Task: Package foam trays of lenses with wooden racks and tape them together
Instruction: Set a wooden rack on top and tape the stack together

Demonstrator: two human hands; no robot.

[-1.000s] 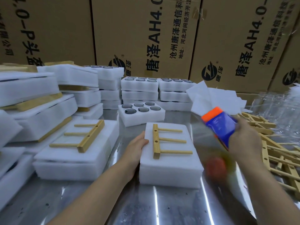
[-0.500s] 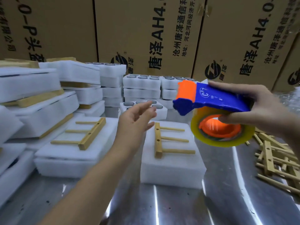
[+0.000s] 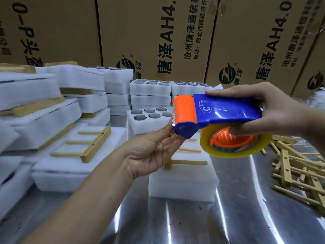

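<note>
Two hands on tape dispenser (image 3: 225,111), held above table (image 3: 175,224). Your right hand (image 3: 277,110) wraps it: fingers pressed together along blue top, thumb tucked at orange hub below, leaving roll (image 3: 233,152) free to turn. Your left hand (image 3: 154,152) sits palm-in, fingertips bunched at toothed end. Likely pinching loose tape end to draw strip, but clear film can't be made out. Foam stack (image 3: 182,184) with wooden rack (image 3: 189,162) on top lies directly below, untaped, ready for wrapping. Spare racks (image 3: 299,173) heaped at right, handy.

Right hand (image 3: 281,111) grips dispenser (image 3: 226,110), left hand (image 3: 154,150) pinches tip
</note>
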